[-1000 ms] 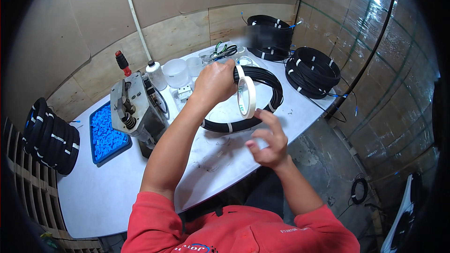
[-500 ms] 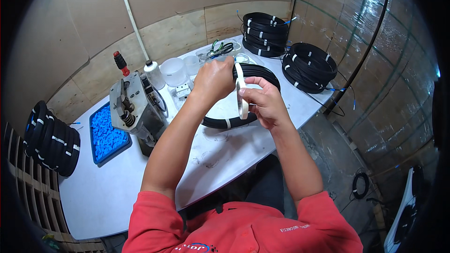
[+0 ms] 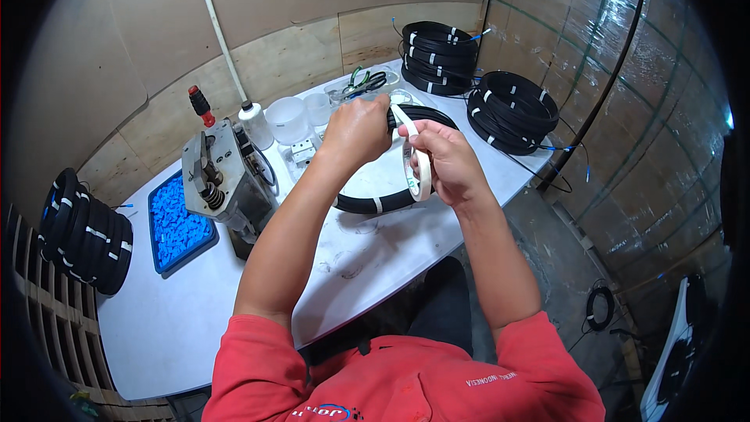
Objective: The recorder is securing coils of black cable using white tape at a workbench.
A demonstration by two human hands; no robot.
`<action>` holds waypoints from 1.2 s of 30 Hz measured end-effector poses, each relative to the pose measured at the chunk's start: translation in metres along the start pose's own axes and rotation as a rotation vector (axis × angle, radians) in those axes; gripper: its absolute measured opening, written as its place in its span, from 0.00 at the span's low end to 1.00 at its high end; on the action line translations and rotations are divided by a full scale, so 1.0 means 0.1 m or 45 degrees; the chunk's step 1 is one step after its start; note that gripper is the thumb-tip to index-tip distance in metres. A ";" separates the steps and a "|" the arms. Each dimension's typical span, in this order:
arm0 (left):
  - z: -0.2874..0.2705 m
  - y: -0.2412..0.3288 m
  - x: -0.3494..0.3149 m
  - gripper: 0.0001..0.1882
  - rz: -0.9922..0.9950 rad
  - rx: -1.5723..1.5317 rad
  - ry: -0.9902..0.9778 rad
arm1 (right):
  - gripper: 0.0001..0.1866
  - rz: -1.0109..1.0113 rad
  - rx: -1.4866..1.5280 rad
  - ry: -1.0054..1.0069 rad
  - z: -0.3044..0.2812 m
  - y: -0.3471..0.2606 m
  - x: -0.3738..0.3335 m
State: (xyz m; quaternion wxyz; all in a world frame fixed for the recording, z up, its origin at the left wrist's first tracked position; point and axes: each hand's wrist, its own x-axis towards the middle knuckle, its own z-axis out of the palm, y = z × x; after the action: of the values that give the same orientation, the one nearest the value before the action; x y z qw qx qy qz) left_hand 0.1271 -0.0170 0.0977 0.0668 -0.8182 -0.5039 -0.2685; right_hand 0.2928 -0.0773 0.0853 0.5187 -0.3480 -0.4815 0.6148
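A coil of black cable (image 3: 358, 205) lies on the white table in front of me, with a white tape band on its near side. My left hand (image 3: 357, 133) is closed around the coil's far part; its fingertips are mostly hidden. My right hand (image 3: 449, 160) grips a roll of white masking tape (image 3: 424, 178) just above the coil's right side. From the roll, a tape strip (image 3: 404, 119) runs up to the cable beside my left knuckles.
On the left stand a metal hand press (image 3: 226, 180), a tray of small blue parts (image 3: 209, 254) and stacked cable coils (image 3: 94, 238). Behind are a white bottle (image 3: 254, 123), a clear tub (image 3: 289, 119) and pliers (image 3: 359, 76). More coil stacks (image 3: 437, 59) stand at the far right.
My right hand has turned and shifted slightly right with the tape roll, so the roll's open side now shows. My left hand stays nearly in place on the coil.
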 end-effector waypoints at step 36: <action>-0.03 -0.01 0.11 0.15 -0.031 -0.030 -0.086 | 0.12 -0.726 -1.102 0.602 0.02 0.60 0.37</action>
State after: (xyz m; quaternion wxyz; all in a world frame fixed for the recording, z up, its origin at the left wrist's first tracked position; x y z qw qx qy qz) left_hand 0.1290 -0.0095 0.1057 0.0369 -0.8214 -0.5125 -0.2475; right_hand 0.2649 -0.0419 0.0312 0.5680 -0.5133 -0.6351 0.1026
